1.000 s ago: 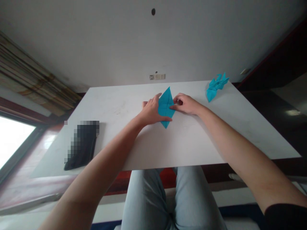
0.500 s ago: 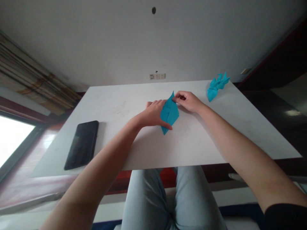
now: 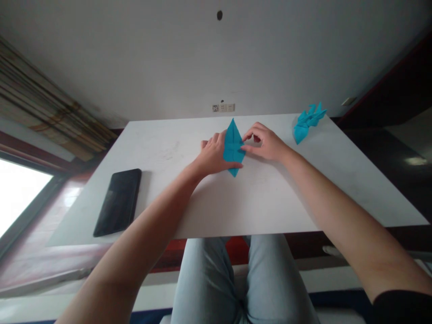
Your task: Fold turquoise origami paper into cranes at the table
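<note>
Reading the head camera from my station, I find a diamond-shaped fold of blue origami paper (image 3: pixel 232 146) on the white table (image 3: pixel 162 153), nearer the far edge than the near one. The left hand (image 3: pixel 214 155) cups the fold's left side, its thumb lying across the lower part, a closed hold on the paper. The right hand (image 3: pixel 263 143) sits at the fold's right edge in a narrow pinch (whether its fingertips (image 3: pixel 252 131) actually grip the paper, I cannot tell from here). There is open tabletop on both sides. A folded blue origami figure (image 3: pixel 306 123) sits well to the right, at the far edge, and a black tablet (image 3: pixel 118 202) lies well to the left, close to the table's left edge.
</note>
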Tool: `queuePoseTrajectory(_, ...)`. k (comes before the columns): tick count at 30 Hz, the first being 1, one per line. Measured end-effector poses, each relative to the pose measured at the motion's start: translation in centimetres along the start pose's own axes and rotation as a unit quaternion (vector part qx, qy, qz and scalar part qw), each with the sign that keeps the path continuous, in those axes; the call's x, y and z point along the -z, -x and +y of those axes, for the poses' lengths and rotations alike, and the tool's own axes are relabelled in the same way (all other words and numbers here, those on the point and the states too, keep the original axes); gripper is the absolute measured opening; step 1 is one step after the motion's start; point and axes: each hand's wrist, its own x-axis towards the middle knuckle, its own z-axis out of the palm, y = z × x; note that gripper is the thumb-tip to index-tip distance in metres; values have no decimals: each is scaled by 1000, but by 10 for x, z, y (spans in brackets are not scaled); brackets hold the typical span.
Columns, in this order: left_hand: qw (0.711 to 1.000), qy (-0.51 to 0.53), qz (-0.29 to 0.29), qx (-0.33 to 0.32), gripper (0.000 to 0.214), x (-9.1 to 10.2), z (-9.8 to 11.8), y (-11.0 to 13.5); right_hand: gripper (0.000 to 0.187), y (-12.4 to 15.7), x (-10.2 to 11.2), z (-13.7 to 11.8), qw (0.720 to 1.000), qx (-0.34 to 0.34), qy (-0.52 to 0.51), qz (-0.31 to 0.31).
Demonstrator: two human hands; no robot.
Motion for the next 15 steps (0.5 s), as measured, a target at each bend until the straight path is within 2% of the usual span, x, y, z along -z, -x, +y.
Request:
queuePoseTrajectory(3, 1000, 6, -7, 2, 131, 1, 0, 1, 27, 1, -10, 3, 997, 40, 32, -54)
queuePoseTrajectory(6, 999, 41, -25, -10, 122, 10, -3, 1, 33, 2, -15, 5, 994, 48, 69, -64)
queuePoseTrajectory(7, 998, 55, -29, -11, 111, 14, -5, 1, 34, 2, -15, 4, 994, 49, 73, -64)
queuePoseTrajectory(9, 996, 83, -16, 5, 73, 21, -10, -2, 34, 2, -15, 4, 993, 55, 70, -75)
queuePoseTrajectory(11, 993, 109, 32, 37, 38, 26, -16, -5, 35, 1, -14, 2, 992, 55, 63, -97)
queuePoseTrajectory(13, 988, 124, 72, 56, 24, 28, -21, -8, 40, 0, -13, 2, 990, 45, 65, -113)
queuePoseTrajectory(15, 989, 125, 67, 46, 20, 27, -25, -10, 47, 0, -12, 1, 989, 29, 79, -121)
